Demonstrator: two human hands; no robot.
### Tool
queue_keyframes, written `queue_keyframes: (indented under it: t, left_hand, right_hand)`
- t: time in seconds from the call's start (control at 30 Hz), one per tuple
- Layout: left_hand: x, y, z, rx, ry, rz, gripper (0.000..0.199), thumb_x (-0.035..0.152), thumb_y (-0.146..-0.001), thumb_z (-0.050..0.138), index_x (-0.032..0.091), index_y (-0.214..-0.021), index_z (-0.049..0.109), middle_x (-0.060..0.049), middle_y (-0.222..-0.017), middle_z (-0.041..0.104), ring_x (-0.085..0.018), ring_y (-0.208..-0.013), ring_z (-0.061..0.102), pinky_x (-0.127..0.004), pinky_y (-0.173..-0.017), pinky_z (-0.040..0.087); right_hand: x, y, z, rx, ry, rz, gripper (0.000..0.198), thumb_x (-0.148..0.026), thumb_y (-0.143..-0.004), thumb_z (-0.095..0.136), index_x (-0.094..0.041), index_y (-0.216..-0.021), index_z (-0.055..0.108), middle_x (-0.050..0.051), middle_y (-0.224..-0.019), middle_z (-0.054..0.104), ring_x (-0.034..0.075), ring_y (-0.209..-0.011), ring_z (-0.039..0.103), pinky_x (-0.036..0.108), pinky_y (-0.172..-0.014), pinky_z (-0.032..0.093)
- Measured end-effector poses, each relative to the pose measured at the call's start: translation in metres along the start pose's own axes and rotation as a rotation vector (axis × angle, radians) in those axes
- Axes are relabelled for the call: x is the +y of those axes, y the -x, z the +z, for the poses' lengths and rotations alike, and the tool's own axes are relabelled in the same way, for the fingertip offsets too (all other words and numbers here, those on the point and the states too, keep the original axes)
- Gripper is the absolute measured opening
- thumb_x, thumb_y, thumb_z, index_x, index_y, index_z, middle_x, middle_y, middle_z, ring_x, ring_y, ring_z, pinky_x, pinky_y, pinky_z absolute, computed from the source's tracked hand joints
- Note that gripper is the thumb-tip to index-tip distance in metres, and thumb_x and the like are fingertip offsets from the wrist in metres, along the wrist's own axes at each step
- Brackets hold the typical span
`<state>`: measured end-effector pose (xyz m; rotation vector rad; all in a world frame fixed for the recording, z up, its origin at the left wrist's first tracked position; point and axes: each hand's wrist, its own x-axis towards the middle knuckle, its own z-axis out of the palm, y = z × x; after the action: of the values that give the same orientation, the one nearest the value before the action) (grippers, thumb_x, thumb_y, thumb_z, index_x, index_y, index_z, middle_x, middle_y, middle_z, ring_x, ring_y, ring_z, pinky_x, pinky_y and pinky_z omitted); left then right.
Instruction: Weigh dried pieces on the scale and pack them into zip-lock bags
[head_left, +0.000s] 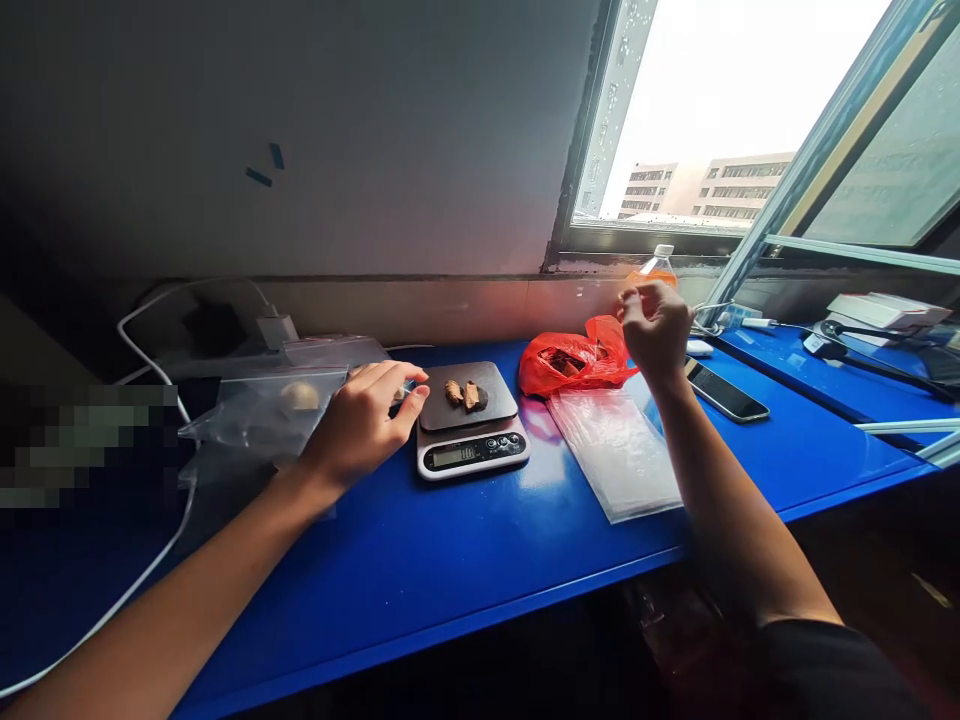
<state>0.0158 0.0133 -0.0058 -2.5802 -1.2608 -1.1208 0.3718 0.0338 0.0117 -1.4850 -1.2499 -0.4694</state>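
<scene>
A small digital kitchen scale stands on the blue table, with a few dried brown pieces on its dark plate. My left hand hovers at the plate's left edge, thumb and fingers apart, with nothing clearly held. To the right, an opened red plastic bag shows dark brown pieces inside. My right hand is raised beside and above this bag with its fingers curled together; what they pinch, if anything, is hidden. Below it lies a stack of clear plastic bags.
More clear bags, one with a pale round item, lie left of the scale near a white charger and cable. A phone, an orange drink bottle, a metal frame and white boxes are at the right.
</scene>
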Motion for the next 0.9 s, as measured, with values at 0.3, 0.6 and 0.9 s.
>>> queue_keyframes:
  t: [0.3, 0.6, 0.9]
  left_hand:
    - [-0.004, 0.003, 0.005, -0.006, -0.002, 0.055, 0.023, 0.033, -0.092, 0.045, 0.021, -0.087, 0.064, -0.006, -0.091, 0.072, -0.024, -0.090, 0.065, -0.040, -0.087, 0.049]
    - [0.000, 0.003, 0.002, -0.036, -0.013, 0.069, 0.025, 0.032, -0.092, 0.043, 0.020, -0.086, 0.064, -0.006, -0.092, 0.072, -0.024, -0.090, 0.065, -0.042, -0.088, 0.048]
    - [0.000, 0.002, 0.002, -0.055, -0.021, 0.081, 0.025, 0.033, -0.092, 0.043, 0.022, -0.085, 0.064, -0.005, -0.091, 0.072, -0.024, -0.089, 0.065, -0.042, -0.090, 0.047]
  right_hand:
    - [0.021, 0.018, 0.036, -0.769, 0.252, -0.229, 0.011, -0.019, -0.073, 0.064, -0.017, -0.063, 0.069, 0.009, -0.070, 0.070, 0.020, -0.068, 0.063, 0.028, -0.066, 0.043]
    - [0.025, 0.024, 0.040, -0.766, 0.119, -0.181, 0.013, -0.027, -0.078, 0.062, -0.017, -0.075, 0.069, 0.005, -0.072, 0.070, 0.016, -0.065, 0.060, 0.024, -0.061, 0.043]
    - [0.050, 0.013, 0.033, -0.550, -0.043, -0.042, 0.015, -0.028, -0.079, 0.058, -0.016, -0.078, 0.067, 0.006, -0.082, 0.071, 0.016, -0.072, 0.062, 0.026, -0.067, 0.046]
